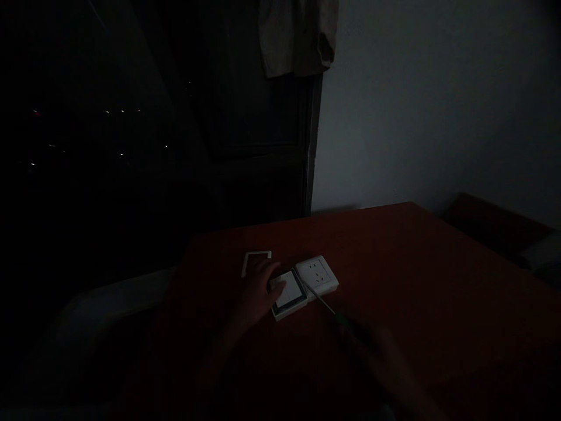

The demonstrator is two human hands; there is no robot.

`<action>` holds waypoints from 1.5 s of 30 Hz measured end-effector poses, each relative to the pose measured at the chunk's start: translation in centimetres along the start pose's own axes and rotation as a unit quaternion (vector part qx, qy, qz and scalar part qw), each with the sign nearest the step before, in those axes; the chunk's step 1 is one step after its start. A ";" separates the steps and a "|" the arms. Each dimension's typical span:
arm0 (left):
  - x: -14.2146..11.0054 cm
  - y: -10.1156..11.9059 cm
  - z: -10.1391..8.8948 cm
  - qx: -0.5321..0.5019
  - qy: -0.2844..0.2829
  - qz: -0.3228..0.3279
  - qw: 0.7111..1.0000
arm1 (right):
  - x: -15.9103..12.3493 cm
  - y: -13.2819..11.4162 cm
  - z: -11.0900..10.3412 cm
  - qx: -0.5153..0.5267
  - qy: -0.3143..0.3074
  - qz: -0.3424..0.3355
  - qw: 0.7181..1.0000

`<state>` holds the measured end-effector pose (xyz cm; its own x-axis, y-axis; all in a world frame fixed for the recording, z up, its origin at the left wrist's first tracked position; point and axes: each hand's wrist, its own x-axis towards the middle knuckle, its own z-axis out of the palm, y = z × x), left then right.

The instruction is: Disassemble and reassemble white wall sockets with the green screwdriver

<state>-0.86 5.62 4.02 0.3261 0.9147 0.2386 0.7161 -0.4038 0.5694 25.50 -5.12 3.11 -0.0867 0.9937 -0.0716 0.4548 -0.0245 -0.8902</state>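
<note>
A white wall switch [289,291] with a dark border around its face lies on the reddish-brown table. My left hand [258,292] grips its left side, thumb on the face and fingers toward the far edge. Against its right side sits a white wall socket [316,273] with its slots facing up. My right hand [368,342], deep in shadow, is closed around the green handle of a screwdriver [322,301]. The shaft slants up to the left, and its tip is at the seam between switch and socket. Behind my left hand lies a thin white frame [258,253], partly covered.
The table [394,251] spreads to the right and meets a pale wall [429,105] at the back. A dark window [131,134] with small distant lights fills the left. Cloth [298,38] hangs above. Another brown surface [491,222] stands at the right.
</note>
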 end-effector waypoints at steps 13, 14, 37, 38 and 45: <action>-4.9 1.2 1.8 -0.082 -0.056 -0.036 0.994 | 0.0 -1.4 -3.2 -0.131 -0.056 -0.022 0.989; -5.3 1.3 1.7 -0.085 -0.061 -0.041 0.994 | 0.0 -1.3 -3.6 -0.152 -0.067 -0.025 0.986; -6.2 2.4 2.6 -0.112 -0.035 -0.072 0.991 | 7.1 -14.7 -6.0 -0.541 -0.263 -0.236 0.763; -6.2 2.4 2.6 -0.110 -0.040 -0.071 0.991 | 7.6 -14.7 -6.0 -0.523 -0.275 -0.224 0.775; -6.1 2.2 2.6 -0.119 -0.048 -0.060 0.990 | 11.0 -10.8 -7.4 -0.340 -0.394 -0.060 0.852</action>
<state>0.35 -0.84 1.76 0.3132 0.9455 0.0894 0.5906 -0.2676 0.7613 26.17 6.92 15.27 -0.6155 0.5954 -0.5164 0.7853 0.4081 -0.4655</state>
